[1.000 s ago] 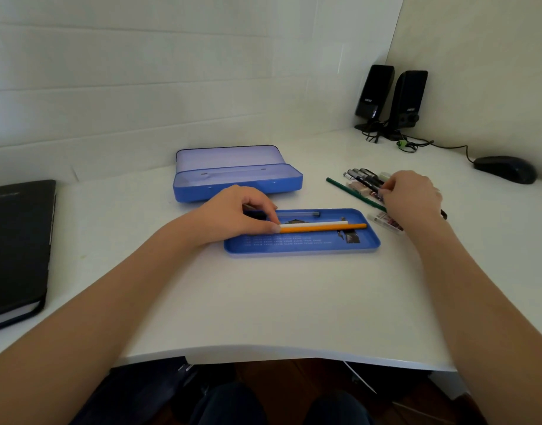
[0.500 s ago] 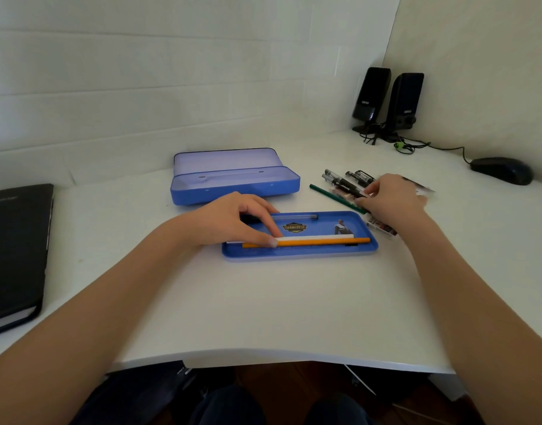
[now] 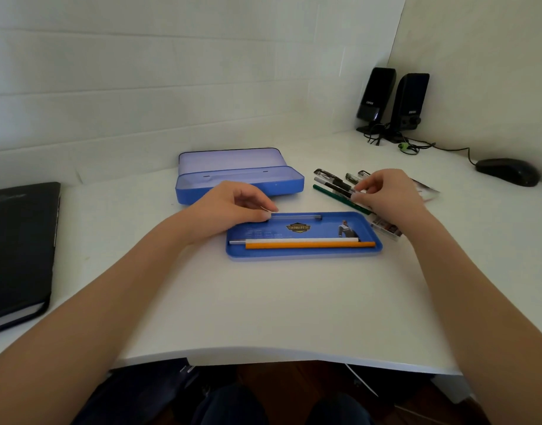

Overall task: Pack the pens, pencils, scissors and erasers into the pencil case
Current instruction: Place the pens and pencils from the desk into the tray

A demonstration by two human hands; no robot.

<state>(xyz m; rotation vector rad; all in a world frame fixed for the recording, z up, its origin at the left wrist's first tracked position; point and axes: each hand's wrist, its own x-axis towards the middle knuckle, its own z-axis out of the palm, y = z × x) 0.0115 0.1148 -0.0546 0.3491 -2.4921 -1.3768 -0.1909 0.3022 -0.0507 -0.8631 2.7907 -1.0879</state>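
A flat blue tray [image 3: 367,253] lies at the middle of the desk. In it lie an orange pencil [image 3: 309,245], a white pen [image 3: 294,240] beside it, and a clear pen [image 3: 297,216] along the far rim. My left hand [image 3: 233,207] pinches the left end of the clear pen. The open blue pencil case [image 3: 239,174] stands behind the tray, and nothing is visible inside it. My right hand [image 3: 389,194] grips a black pen [image 3: 334,186] in the pile to the right, next to a green pencil [image 3: 340,199]. An eraser [image 3: 384,229] lies partly under my right wrist.
A black notebook [image 3: 18,246] lies at the left edge of the desk. Two black speakers [image 3: 392,102] stand in the far right corner, with cables and a black mouse [image 3: 507,171] beside them. A flat packet [image 3: 426,190] lies behind my right hand.
My left hand let go of the orange pencil and white pen, which now lie along the tray's near rim, and moved to the clear pen. My right hand closed on a black pen.
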